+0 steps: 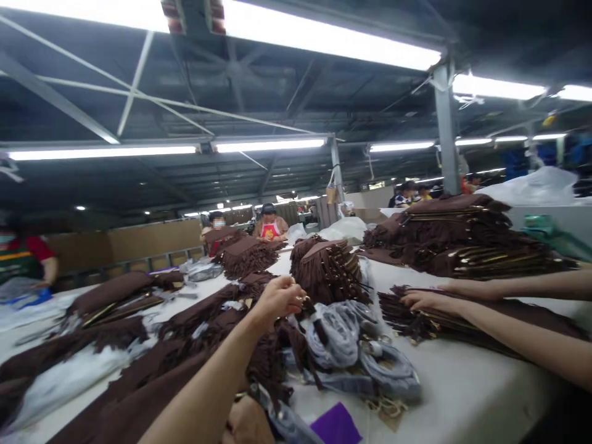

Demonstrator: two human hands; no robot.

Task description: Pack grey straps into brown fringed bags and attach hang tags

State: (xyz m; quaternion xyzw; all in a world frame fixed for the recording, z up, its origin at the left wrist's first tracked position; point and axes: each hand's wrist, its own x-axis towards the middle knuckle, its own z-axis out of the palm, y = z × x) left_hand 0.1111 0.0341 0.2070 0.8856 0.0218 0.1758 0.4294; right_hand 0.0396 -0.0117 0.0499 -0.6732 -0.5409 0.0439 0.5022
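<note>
My left hand [280, 297] reaches over the table with its fingers closed in a pinch. In them is the end of a dark brown strap [319, 327] with a small gold-coloured metal fitting. The strap's coil [335, 336] lies below, wrapped in clear plastic. Low in the picture, my right hand [250, 422] is partly covered by my left forearm, close to brown fringed pieces [272, 370] and a plastic-wrapped strip [289, 419]. Its fingers are hidden, so I cannot make out what they do. Another wrapped coil [391, 367] lies to the right.
From the right, a co-worker's hands [428, 299] rest on a stack of brown fringed pieces [499, 314]. Taller brown piles [457, 228] stand behind, with one fringed pile [324, 265] straight ahead. A purple sheet [337, 424] lies on the white table [457, 376]. Other people sit farther off.
</note>
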